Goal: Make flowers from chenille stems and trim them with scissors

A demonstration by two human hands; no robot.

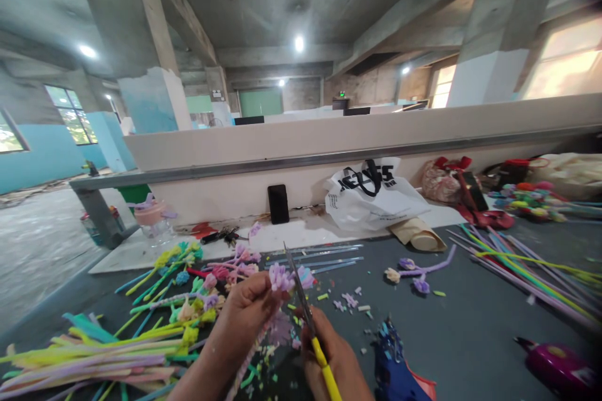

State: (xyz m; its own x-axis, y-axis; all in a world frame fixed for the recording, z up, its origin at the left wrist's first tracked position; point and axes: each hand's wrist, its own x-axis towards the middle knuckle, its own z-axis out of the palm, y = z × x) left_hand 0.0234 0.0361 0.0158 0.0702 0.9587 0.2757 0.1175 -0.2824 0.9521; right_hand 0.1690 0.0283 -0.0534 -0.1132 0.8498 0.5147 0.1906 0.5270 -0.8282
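My left hand is closed around the stem of a lilac chenille-stem flower, pinching it just below the fluffy head. My right hand grips scissors with yellow handles, seen almost edge-on, their blades pointing up and away. The blades pass close beside the right side of the flower head; whether they touch it I cannot tell. A blue and pink tuft shows just behind the blades. Small coloured clippings lie scattered around and under both hands.
Left of me lie bundled chenille stems and finished flowers. A purple flower sprig, loose stems, a dark blue object and a magenta tool with a black tip lie right. A phone and white bag stand behind.
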